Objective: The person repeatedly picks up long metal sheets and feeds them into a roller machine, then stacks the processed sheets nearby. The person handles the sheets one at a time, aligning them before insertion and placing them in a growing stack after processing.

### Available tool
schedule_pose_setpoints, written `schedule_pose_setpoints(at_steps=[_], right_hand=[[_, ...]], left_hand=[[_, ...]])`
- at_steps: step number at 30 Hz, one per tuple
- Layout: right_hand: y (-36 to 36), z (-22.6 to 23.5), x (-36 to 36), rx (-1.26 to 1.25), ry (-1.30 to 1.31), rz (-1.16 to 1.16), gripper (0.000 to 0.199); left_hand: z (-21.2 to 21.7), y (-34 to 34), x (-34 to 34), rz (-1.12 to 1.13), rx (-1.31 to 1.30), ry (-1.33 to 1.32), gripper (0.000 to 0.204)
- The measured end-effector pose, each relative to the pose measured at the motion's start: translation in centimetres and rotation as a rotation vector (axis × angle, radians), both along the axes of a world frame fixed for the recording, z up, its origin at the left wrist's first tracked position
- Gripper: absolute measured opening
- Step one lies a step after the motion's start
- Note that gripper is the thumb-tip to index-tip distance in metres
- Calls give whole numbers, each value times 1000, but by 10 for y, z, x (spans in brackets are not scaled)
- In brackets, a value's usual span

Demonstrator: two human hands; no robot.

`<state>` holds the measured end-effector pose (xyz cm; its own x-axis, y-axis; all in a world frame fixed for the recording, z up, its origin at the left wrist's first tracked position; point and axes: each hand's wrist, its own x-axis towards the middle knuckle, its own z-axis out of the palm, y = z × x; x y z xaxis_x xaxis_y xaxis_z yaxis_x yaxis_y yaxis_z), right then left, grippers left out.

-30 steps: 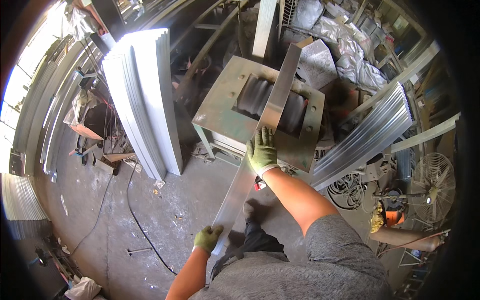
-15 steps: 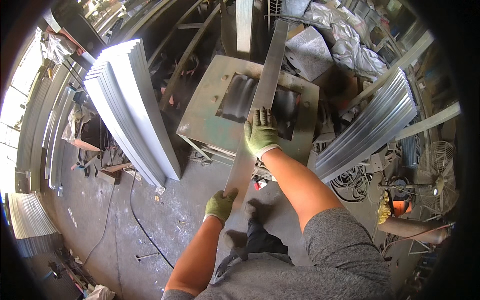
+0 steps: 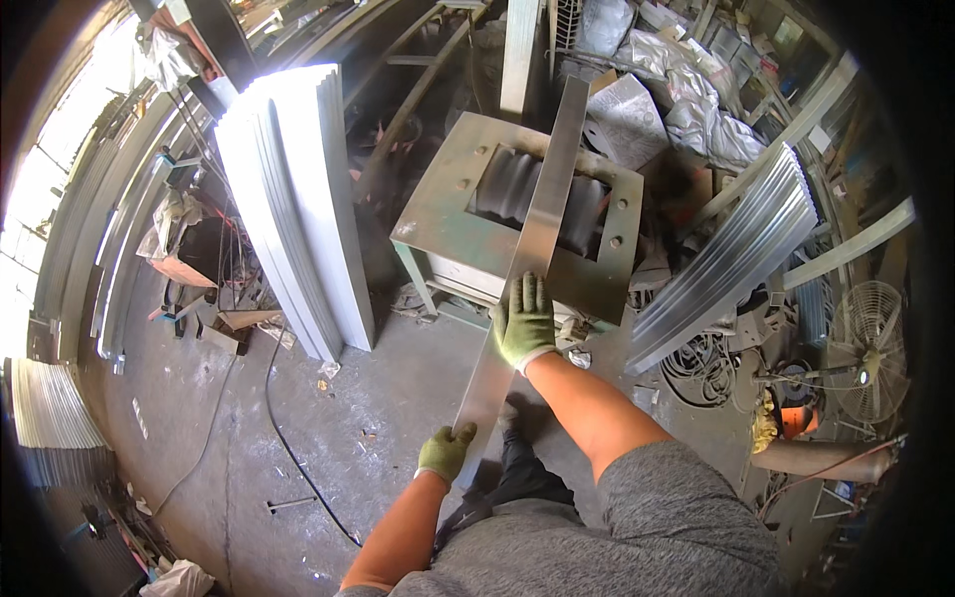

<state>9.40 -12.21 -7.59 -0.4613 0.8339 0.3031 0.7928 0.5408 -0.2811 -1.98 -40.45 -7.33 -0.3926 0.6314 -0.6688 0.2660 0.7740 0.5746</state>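
Observation:
A long, flat metal bar (image 3: 546, 214) slants from close to my body out over a green-grey steel machine (image 3: 438, 189). Its far part crosses the opening in the machine's top, where dark ridged rollers (image 3: 509, 187) show on both sides. My left hand (image 3: 444, 453), in a yellow-green glove, grips the near end with fingers wrapped round the edge. Farther along, my gloved right hand (image 3: 525, 323) lies flat on the upper face, fingers stretched out, just in front of the machine's near edge. The bar's underside is hidden.
Stacked pale metal strips (image 3: 288, 199) stand at left; another shiny stack (image 3: 731, 259) leans at right. A standing fan (image 3: 868, 348) and coiled cable (image 3: 699, 368) are at the right. A black cable (image 3: 284, 423) crosses the floor. Behind the machine rises a post (image 3: 518, 60).
Both hands and the bar have come back toward my body. My right hand was over the machine's top and is now in front of its edge. The view has shifted slightly.

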Motion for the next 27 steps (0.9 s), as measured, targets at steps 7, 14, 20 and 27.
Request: schedule_pose_setpoints(at_steps=[7,14,20,27], right_hand=[[-117,-29,-2,-44,25,1,82],[-43,-7,-8,15,-38,7,74],[0,18,-4,-8,51,157,51],[80,19,9,24,129,89,49]], left_hand=[[-32,-121,-2,-55,-15,31,75],[-13,-37,-10,-76,-3,114,74],[11,120,-15,-150,73,192,73],[24,270,-6,-218,102,200,75]])
